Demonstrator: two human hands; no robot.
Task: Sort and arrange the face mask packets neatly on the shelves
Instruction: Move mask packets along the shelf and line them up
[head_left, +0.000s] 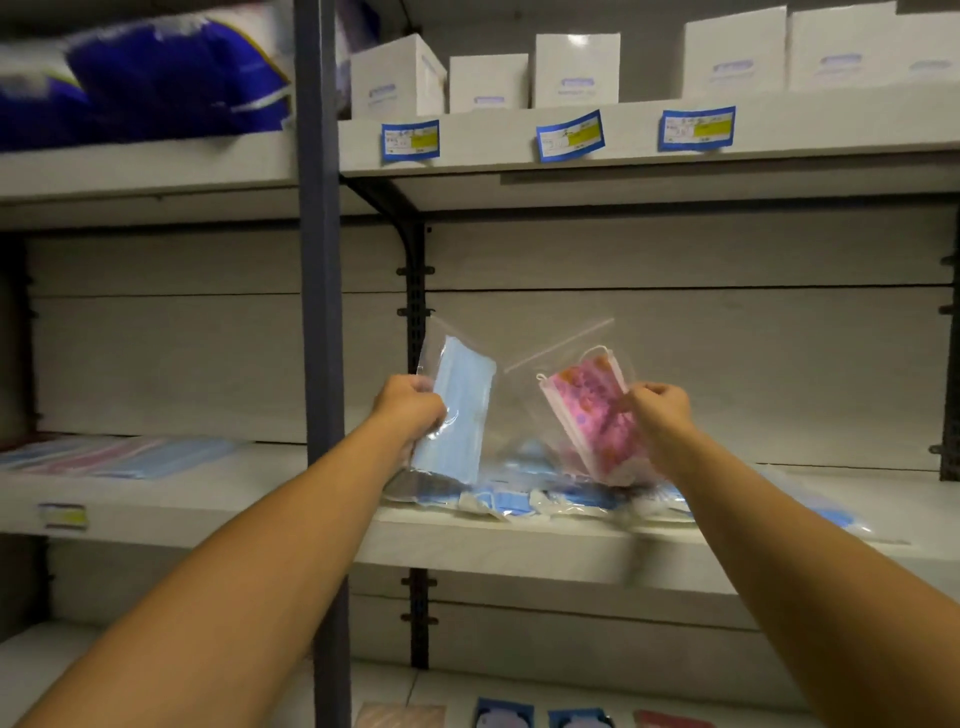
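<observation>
Two bare forearms reach up from the bottom edge toward the middle shelf. At about 10 o'clock from the picture's centre, the left hand grips a clear plastic packet of plain pale-blue face masks, fingers curled round its left edge, the packet held nearly upright and leaning slightly to 1 o'clock. At about 3 o'clock, the right hand pinches a clear plastic packet of pink flower-printed face masks at its right edge, tilted toward 11 o'clock. The two packets are near each other but apart.

Below them, at 6 o'clock, a loose heap of blue mask packets lies untidily on the pale middle shelf. At 9 o'clock, past the dark blue-grey upright post, a flat row of blue and pink packets lies on the neighbouring shelf. White cardboard boxes stand on the upper shelf at 12 o'clock, above blue-bordered price labels.

These packets look very light and floppy, and the film probably slips easily, so a firm pinch on a sealed edge or across the stiffer mask stack inside should hold better than loose film. Nothing seems fragile, though creasing would spoil neatness. By colour, the sorting seems under way, with the heap not yet arranged.
</observation>
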